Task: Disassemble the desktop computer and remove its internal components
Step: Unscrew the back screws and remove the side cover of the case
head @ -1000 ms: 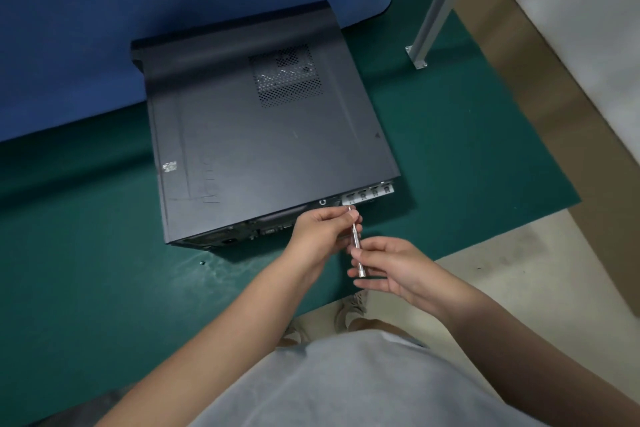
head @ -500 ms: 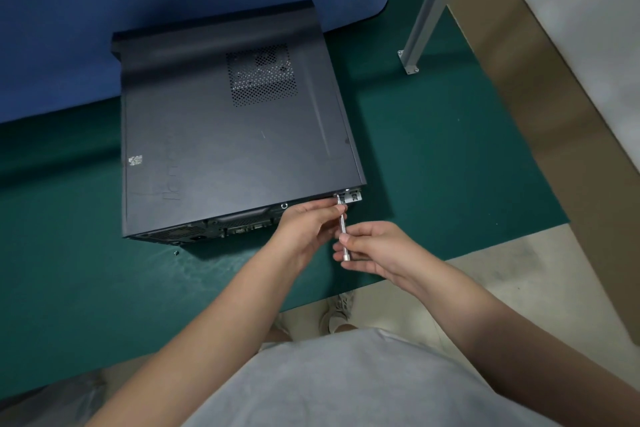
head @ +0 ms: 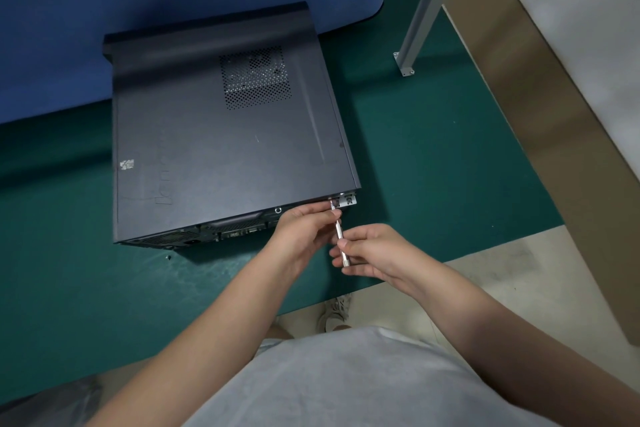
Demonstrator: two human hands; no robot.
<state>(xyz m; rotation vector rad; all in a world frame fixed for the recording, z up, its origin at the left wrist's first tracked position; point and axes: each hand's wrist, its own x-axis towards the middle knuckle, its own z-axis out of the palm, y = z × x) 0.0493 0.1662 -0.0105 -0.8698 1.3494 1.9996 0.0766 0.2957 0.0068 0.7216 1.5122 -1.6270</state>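
Since the earlier frame, only my view had shifted; both hands stayed at the rear corner. From where I watched, the desktop computer (head: 221, 135) lay flat on the green mat (head: 433, 163), its cover on, so nothing was out yet. My left hand (head: 301, 229) pinched the slim screwdriver (head: 339, 236) near its tip; my right hand (head: 374, 250) gripped its lower end. Just beyond the fingertips sat the silver bracket (head: 347, 200). A tiny loose screw (head: 168, 257) lay well left.

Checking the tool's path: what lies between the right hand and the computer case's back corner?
In the head view, only the thin silver screwdriver spans it, from the right hand to the computer case; the left hand pinches it near the tip.
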